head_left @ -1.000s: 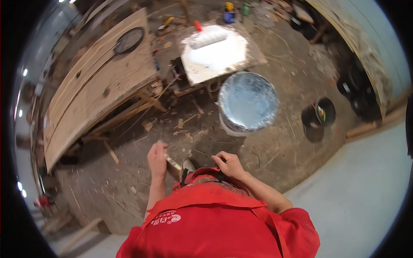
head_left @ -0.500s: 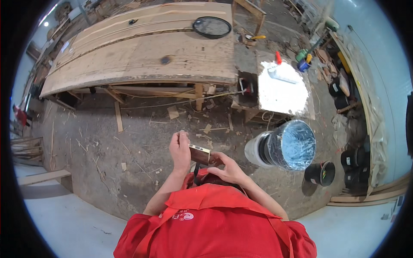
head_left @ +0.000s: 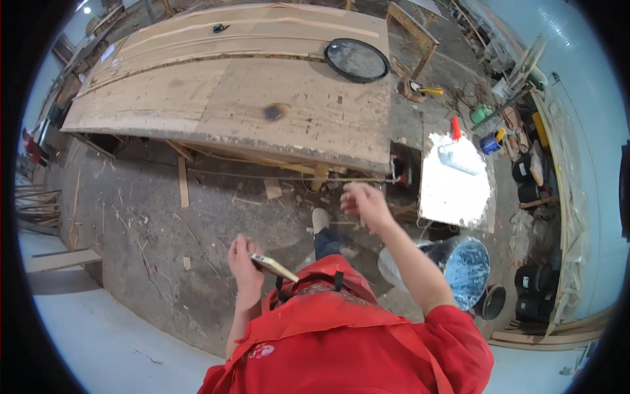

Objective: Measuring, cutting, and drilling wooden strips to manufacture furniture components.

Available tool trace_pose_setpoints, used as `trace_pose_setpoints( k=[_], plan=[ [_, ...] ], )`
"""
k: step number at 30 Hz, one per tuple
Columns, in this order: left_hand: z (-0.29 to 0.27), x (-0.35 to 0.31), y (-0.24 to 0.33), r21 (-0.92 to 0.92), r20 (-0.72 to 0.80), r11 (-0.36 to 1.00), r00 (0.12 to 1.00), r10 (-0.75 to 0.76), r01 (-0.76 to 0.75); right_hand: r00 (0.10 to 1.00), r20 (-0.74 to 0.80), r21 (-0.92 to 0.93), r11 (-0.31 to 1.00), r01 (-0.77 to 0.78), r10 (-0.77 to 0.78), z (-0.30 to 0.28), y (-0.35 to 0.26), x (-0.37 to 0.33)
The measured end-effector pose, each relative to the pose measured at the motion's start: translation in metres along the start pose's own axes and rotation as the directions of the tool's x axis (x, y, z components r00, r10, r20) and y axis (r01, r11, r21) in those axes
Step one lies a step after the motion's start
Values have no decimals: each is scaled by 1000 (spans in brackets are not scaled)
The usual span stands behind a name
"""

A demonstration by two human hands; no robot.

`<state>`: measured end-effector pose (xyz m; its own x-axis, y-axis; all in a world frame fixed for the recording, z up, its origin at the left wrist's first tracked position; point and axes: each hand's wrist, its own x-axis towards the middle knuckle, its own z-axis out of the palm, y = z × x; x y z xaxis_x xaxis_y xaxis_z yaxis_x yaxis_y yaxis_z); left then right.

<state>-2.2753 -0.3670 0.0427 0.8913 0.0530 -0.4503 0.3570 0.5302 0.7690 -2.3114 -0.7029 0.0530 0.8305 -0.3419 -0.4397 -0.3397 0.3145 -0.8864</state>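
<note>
**One slim flat box in the left hand**

The left hand pinches its upper end; the long axis slants down-right toward the red apron. The right hand, farther off, has fingers loosely apart, seemingly bare, just short of the counter's near right corner. Beyond: one roller, one black-rimmed disc.

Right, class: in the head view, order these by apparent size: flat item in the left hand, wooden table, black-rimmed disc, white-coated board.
1. Wooden table
2. White-coated board
3. Black-rimmed disc
4. Flat item in the left hand
</note>
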Motion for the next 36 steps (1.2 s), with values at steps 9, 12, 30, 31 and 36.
trace_pose_setpoints(
  k=[9, 12, 30, 31, 36],
  plan=[
    [24, 77, 63, 207, -290, 960, 926, 242, -186, 976, -202, 487, 873, 28, 82, -67, -92, 392],
    [43, 84, 67, 220, -286, 961, 930, 229, -169, 972, -191, 546, 837, -12, 138, -77, -101, 467],
    [25, 187, 96, 239, -42, 971, 999, 26, -16, 911, -409, 414, 901, 130, 57, -54, -19, 83],
    [26, 189, 99, 218, 19, 976, 1000, -19, 14, 867, -491, 418, 897, 145, 88, -62, 1, 36],
    [22, 192, 113, 429, 127, 903, 991, -50, -10, 859, -263, 625, 756, -196, 439, -92, 87, -191]
  ],
)
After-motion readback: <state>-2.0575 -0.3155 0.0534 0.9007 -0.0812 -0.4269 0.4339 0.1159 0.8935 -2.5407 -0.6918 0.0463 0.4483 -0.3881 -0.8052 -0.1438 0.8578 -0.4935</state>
